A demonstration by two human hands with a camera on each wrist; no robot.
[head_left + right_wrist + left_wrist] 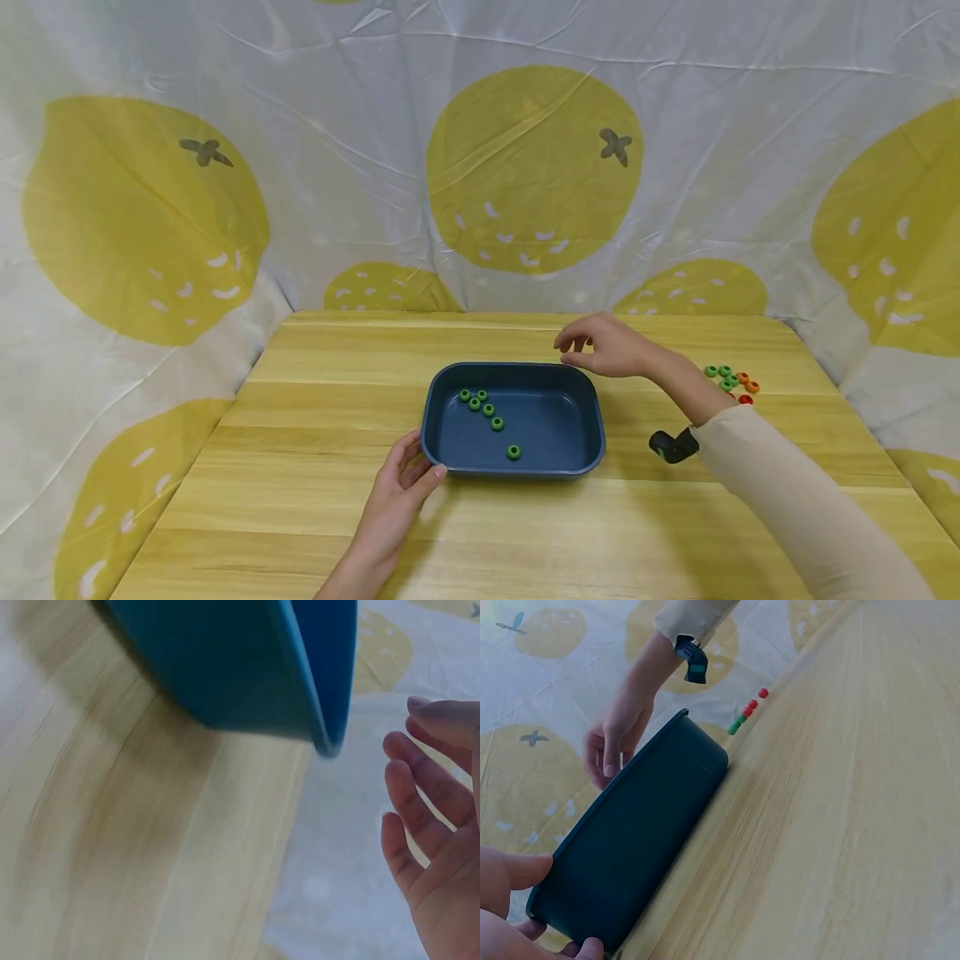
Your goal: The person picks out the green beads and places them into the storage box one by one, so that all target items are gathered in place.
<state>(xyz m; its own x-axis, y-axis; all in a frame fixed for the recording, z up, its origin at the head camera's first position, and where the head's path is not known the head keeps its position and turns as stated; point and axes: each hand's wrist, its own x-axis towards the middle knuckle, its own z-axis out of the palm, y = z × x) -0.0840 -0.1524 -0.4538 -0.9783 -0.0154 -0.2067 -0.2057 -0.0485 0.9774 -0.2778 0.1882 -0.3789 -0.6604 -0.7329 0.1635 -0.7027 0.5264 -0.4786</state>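
A dark blue rectangular tray (551, 425) stands on the table, with several round green beads (489, 410) strewn over its left half and middle. My left hand (393, 496) grips the tray's near left corner, thumb at the rim and fingers against the side. Just above the far right corner of the tray hovers my right hand (609, 346). Its fingers (420, 799) are loosely bent, with nothing between them in the right wrist view. Green beads (725, 371), orange beads (752, 387) and a red bead (746, 400) lie to the right, partly hidden behind the right forearm.
The wooden table (300, 467) ends at a hanging cloth (360, 167) printed with yellow fruit, which rises behind it and at both sides. A black strap-like piece (672, 447) sticks out from the right sleeve's cuff, above the table.
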